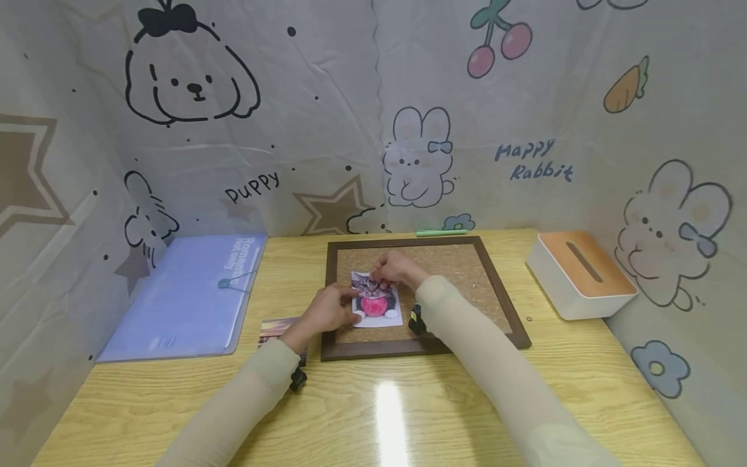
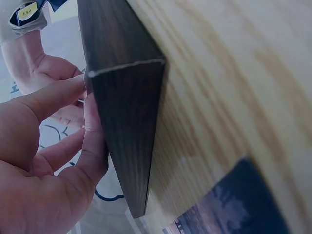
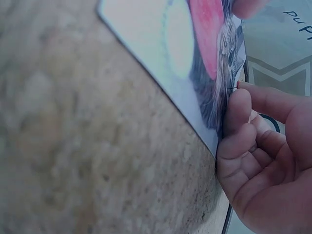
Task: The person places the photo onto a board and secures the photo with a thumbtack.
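Note:
A photo of a cat with a round pink shape (image 1: 375,306) lies on the left part of a cork board (image 1: 449,285) with a dark wooden frame. My left hand (image 1: 329,310) rests at the photo's left edge, thumb and fingers spread and touching it. At the photo's upper part, my right hand (image 1: 399,268) pinches a thin pin (image 3: 234,88) between thumb and forefinger. The pin's shaft meets the photo's surface; its head is mostly hidden by the fingertips. In the left wrist view, the board's frame (image 2: 126,112) hides the photo.
A second photo (image 1: 274,329) lies on the table left of the board, partly under my left forearm. Further left is a blue document folder (image 1: 181,298). A tissue box (image 1: 583,272) stands at right. Behind the board lies a green pen (image 1: 441,232).

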A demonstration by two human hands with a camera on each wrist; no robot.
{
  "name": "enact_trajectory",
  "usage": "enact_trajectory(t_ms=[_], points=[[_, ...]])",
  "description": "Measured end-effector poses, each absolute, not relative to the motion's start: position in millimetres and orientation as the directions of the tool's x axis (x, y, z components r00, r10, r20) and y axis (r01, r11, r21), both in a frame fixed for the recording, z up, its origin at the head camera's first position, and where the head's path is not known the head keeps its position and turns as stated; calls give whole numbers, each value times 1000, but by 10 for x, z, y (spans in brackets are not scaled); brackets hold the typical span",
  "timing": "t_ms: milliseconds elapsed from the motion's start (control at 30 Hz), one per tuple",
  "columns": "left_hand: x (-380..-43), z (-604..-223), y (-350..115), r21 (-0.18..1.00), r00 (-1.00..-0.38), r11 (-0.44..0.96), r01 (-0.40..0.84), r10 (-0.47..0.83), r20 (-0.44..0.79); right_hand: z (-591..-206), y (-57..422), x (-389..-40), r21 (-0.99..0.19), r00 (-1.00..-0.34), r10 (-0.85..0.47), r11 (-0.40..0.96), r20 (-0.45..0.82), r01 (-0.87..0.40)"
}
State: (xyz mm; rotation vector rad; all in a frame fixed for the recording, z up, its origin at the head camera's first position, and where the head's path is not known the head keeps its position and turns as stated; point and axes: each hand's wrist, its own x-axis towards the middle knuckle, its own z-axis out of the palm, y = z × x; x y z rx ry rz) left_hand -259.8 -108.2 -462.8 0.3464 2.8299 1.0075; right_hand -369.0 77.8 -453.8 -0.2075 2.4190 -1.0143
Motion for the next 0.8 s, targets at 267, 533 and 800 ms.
enact_trajectory(t_ms=[267, 533, 800], points=[[-2587, -4618, -1073, 628, -968, 759, 169, 249, -40, -4517, 756, -3674, -700, -861, -315, 711, -400, 65], [-2579, -4638, -1083, 622, -967, 762, 177, 252, -34, -4537, 700, -3640, -670, -884, -273, 740, -379, 58], [-2561, -4637, -1076, 604, -966, 779, 168, 251, -55, -4558, 689, -3613, -662, -891, -260, 747, -373, 60]])
